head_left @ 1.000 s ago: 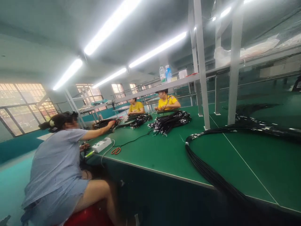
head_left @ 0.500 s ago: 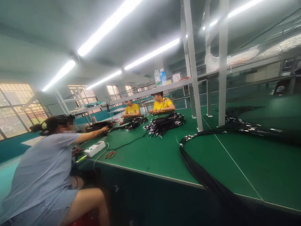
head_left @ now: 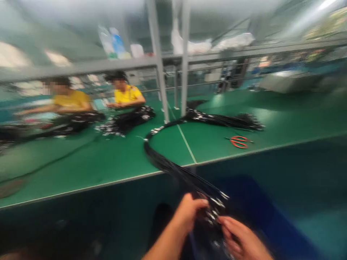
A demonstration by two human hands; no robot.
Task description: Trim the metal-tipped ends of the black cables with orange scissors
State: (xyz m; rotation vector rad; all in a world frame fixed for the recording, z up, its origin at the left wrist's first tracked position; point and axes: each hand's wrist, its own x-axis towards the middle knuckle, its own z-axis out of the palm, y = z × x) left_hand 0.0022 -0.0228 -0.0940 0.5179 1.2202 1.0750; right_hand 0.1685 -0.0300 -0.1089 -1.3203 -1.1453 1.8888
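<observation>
A long bundle of black cables (head_left: pixel 173 167) with white and silvery ends runs off the green table and hangs over its front edge. My left hand (head_left: pixel 191 211) is closed around the bundle close to those ends, thumb on top. Just to the right, my right hand (head_left: pixel 240 236) has its thumb and fingertips pinched together at one of the cable ends (head_left: pixel 213 215). Blur hides the exact tip it grips. Below the hands, further shiny ends show dimly.
Red-handled scissors (head_left: pixel 239 141) lie on the green table (head_left: pixel 219 148). Grey posts (head_left: pixel 159 72) hold a shelf (head_left: pixel 81 68) with bottles. More cables (head_left: pixel 225 121) lie behind. Two co-workers in yellow (head_left: pixel 127 94) sit across, near another cable pile (head_left: pixel 124 121).
The view has swung right and down. Both my hands and the cable ends are now in view, as are the red-handled scissors. The near co-worker at left has left the picture.
</observation>
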